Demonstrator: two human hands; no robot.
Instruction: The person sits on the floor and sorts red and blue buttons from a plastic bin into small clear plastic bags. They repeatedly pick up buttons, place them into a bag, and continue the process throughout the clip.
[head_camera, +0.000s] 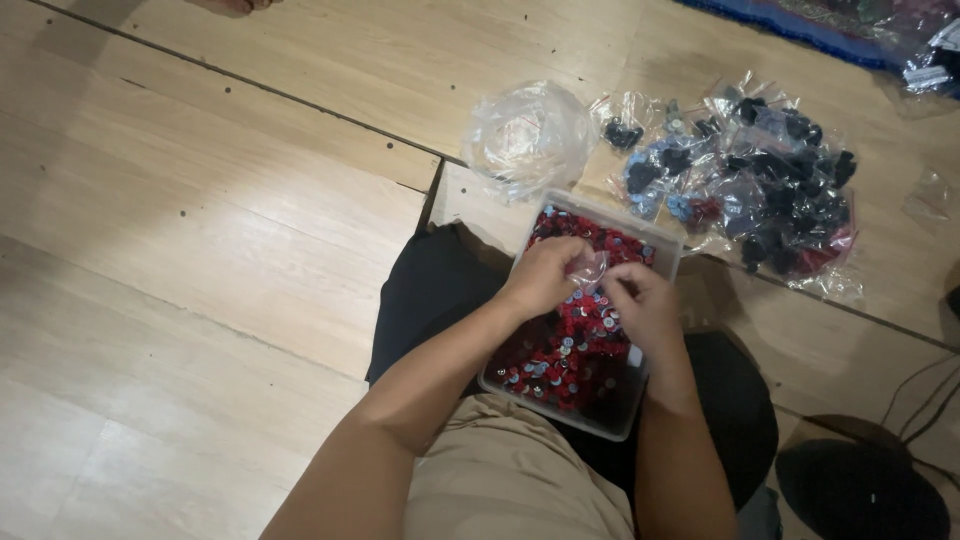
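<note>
Hands over the clear tub (660, 250) on the lap — left hand (540, 278) pinches a small clear bag (590, 266) open, right hand (640, 305) has fingers curled at its mouth. Tub's full of red pieces (560, 350), filled bags (760, 190) piled on the floor — plenty left, I'd say.

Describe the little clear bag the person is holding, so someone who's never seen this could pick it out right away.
Start at the clear plastic tub of small red pieces on the person's lap. Just above it, the left hand and right hand meet, pinching a small clear bag between them. Unlike the crumpled big bag and the filled dark packets lying on the wooden floor, this one is held in the air.
</note>
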